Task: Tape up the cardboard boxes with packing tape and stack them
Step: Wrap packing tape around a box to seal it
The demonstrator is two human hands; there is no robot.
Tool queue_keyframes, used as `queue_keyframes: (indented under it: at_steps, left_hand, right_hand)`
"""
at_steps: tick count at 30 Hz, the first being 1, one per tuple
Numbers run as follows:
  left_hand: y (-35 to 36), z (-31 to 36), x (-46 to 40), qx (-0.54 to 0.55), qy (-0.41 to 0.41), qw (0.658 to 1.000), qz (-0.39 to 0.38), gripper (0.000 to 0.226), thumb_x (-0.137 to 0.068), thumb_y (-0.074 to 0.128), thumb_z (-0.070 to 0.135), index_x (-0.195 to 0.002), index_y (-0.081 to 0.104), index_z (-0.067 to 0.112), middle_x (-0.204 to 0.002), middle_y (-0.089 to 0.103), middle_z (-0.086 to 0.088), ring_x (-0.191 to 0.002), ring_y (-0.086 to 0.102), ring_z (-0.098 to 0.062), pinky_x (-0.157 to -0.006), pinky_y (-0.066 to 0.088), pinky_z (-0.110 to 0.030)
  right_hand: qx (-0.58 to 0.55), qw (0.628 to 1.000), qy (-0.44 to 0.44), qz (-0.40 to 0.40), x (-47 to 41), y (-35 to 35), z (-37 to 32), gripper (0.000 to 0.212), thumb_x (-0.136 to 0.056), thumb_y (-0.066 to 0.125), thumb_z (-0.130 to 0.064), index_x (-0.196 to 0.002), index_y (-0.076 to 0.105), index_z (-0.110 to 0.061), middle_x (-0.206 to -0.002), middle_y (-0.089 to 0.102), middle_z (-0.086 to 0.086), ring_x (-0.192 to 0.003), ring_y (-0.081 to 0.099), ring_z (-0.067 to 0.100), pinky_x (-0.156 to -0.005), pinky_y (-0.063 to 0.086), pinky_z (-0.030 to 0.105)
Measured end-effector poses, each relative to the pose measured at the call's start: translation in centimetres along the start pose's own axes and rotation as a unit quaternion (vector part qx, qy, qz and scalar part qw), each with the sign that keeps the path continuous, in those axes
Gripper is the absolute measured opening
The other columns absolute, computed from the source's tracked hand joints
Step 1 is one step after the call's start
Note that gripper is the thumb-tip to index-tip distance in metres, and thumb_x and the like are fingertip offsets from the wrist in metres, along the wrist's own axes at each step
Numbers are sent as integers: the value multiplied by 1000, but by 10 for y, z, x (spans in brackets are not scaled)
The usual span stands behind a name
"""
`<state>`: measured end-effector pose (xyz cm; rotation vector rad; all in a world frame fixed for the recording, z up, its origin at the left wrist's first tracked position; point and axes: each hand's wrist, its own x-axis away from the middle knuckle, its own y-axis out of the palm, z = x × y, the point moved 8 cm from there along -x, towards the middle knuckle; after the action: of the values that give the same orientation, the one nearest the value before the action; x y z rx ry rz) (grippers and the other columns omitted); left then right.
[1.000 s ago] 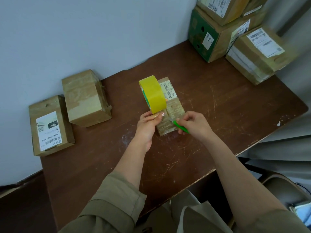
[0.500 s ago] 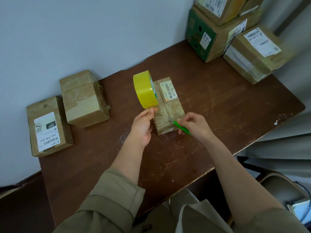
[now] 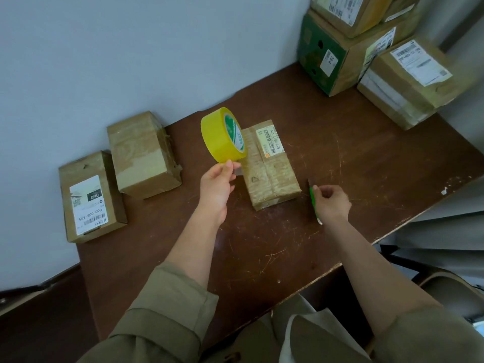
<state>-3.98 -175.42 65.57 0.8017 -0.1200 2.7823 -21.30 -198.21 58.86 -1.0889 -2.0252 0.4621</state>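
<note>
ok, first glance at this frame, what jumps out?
The yellow tape roll, pinched at its lower edge by the left hand and held above the table, left of the taped box at centre. The right hand grips a green cutter just right of that box. Labelled boxes are stacked in the far right corner.

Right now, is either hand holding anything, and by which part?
The left hand pinches the yellow tape roll at its lower edge. The right hand grips a green cutter around its handle.
</note>
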Motion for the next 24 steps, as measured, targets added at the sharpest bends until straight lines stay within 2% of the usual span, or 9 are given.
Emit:
queue_keyframes:
  at_steps: [2,4,6,8,10,13,15,20,24]
  left_hand:
    - [-11,6,-3,-19,31,999,20,28,-103,52,22,-79,67,21,-96,67,6,-90,59,-8,-81,45,-27]
    - [-21,8,-5,-44,60,997,29,29,-102,54,20,-76,68,22,-108,66,-2,-94,61,-11,-80,45,-25]
    - [-28,7,-3,-75,83,993,23,31,-101,56,19,-74,69,24,-115,62,-2,-100,60,-12,-86,46,-27]
    - [-37,5,1,-101,100,990,17,34,-99,58,17,-69,70,27,-109,57,2,-103,59,-14,-96,46,-33]
    - [-47,2,7,-121,103,987,11,33,-99,59,17,-69,70,26,-106,55,2,-104,60,-16,-100,45,-36]
    - [-70,0,18,-137,104,985,4,32,-97,59,10,-70,70,21,-104,52,-5,-85,59,-3,-92,45,-29]
    - [-90,-7,25,-144,83,986,-6,30,-96,59,5,-71,70,17,-101,52,-6,-74,57,1,-83,46,-23]
    - [-132,-60,43,-1,-115,993,0,18,-98,55,2,-85,68,2,-77,60,-12,-57,65,-11,-61,52,-18]
    - [-166,-84,47,76,-221,971,45,11,-95,58,-1,-95,68,-6,-74,56,-12,-58,58,-15,-58,50,-21]
  right_hand:
    - [7,997,-58,45,7,-13,-26,20,-99,57,-31,-111,63,-16,-122,59,10,-123,43,32,-98,29,32]
    - [-44,983,-164,67,27,-23,-75,13,-100,56,-26,-106,64,-18,-111,62,4,-113,51,25,-90,35,27]
    - [-84,963,-254,-23,56,-11,-130,16,-101,55,-30,-94,66,-19,-89,64,-7,-87,60,9,-74,45,19]
    - [-63,939,-296,-166,90,23,-171,30,-101,55,-39,-78,64,-21,-69,59,-16,-64,53,-1,-62,39,17]
    - [-93,920,-260,-278,114,56,-186,31,-99,58,-41,-74,62,-23,-62,60,-19,-61,55,-5,-67,41,15]
    - [-269,869,-75,-409,132,100,-172,12,-97,63,-30,-104,66,-21,-97,72,-6,-88,67,5,-88,51,26]
    - [-303,832,-2,-465,146,124,-158,11,-96,63,-19,-107,63,-20,-102,70,-2,-88,67,8,-86,50,26]
    - [-197,891,-101,-397,176,163,-147,32,-84,67,12,-93,63,-19,-87,72,-5,-70,67,-2,-68,53,16]
    - [-173,903,-166,-356,205,189,-133,36,-83,67,14,-91,61,-21,-86,72,-8,-71,66,-4,-67,50,14]
